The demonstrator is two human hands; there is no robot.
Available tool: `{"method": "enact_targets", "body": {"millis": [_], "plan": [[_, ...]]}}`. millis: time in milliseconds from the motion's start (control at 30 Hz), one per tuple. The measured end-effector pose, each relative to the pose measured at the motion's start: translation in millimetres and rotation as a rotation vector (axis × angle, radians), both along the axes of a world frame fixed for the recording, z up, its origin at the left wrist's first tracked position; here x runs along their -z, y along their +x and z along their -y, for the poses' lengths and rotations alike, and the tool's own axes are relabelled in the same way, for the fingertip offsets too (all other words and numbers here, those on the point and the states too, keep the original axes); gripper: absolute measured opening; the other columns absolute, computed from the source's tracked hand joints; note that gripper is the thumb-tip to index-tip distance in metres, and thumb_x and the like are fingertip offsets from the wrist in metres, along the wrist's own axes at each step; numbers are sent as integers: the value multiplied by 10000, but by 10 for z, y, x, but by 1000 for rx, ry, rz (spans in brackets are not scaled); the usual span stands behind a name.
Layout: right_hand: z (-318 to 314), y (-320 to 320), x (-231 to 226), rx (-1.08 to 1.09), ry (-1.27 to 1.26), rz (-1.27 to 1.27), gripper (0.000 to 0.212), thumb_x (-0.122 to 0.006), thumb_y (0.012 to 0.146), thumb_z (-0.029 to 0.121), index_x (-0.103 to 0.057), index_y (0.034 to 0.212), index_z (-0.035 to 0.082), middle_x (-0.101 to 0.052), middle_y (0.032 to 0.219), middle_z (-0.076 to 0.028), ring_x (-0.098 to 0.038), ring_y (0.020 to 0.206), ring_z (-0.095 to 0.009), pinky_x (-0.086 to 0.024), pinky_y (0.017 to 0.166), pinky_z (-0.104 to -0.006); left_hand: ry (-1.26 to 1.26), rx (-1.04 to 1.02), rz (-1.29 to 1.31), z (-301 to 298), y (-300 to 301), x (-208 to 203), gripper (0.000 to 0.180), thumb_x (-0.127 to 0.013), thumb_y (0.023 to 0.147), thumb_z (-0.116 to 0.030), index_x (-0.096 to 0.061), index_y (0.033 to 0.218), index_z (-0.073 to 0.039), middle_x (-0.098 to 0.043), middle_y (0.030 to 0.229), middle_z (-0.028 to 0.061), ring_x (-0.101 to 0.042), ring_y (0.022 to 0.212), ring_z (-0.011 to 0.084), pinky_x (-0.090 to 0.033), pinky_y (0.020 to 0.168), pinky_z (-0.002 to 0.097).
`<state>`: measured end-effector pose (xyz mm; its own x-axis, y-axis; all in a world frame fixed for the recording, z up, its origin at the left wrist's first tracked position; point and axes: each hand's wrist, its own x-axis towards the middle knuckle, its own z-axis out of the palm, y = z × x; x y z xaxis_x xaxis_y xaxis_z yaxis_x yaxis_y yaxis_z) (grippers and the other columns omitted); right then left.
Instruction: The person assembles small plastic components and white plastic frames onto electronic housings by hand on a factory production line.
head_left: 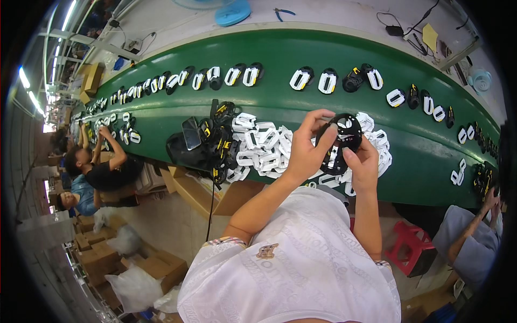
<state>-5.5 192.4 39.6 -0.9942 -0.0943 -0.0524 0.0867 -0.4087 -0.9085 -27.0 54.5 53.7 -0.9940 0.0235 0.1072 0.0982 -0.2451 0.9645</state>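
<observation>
Between my two hands is a black oval plastic housing [351,129] with small holes, held up over the green belt; its exact kind I cannot make out. My left hand [311,144] closes on its left side, thumb across the front. My right hand [364,162] grips the lower right part with its thumb. Beneath and around both hands lies a heap of white oval plastic frames [265,145]. To the left of the heap is a pile of black-and-yellow housings [222,141], with a smartphone [191,133] leaning against a black bundle.
Along the green conveyor belt [274,105] run rows of black parts with white frames [327,81]. Blue-handled pliers [284,14] lie on the far ledge. Co-workers sit at left and right. A red stool [412,250] and cardboard boxes [161,265] stand on the floor.
</observation>
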Motion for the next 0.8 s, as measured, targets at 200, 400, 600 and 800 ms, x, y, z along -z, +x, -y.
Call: {"method": "enact_targets", "body": {"millis": [200,400,600,800], "plan": [[23,31,-21,-18,-78,-46,235,-590,742,41,-566,958,-48,-601,904,-81,-571,812,-122,-467,761,-267,294,-5,8,-53,79,-131,238,-556,861,-88,-412,1033,-10,-534,846,57,-513,707,56,-451,614,189],[117,-3,-79,93,11,-9,201,-592,720,49,-555,901,-28,-568,832,-36,-519,779,-83,-423,730,-234,-53,-74,-176,-78,65,10,260,-546,847,-85,-407,1045,11,-533,815,64,-516,700,75,-427,589,201],[99,-70,-156,52,115,-32,142,-571,715,5,-543,852,-15,-521,772,0,-447,710,-52,-362,632,-205,-59,-86,-146,-86,60,-49,245,-533,848,-77,-407,1038,11,-536,818,74,-513,708,88,-412,627,229],[64,-22,-90,38,71,19,168,-579,716,1,-546,880,-17,-517,777,7,-445,698,-50,-363,624,-201,31,-88,-98,-160,109,9,225,-514,874,-128,-417,1030,1,-544,840,58,-486,732,62,-406,645,208]]}}
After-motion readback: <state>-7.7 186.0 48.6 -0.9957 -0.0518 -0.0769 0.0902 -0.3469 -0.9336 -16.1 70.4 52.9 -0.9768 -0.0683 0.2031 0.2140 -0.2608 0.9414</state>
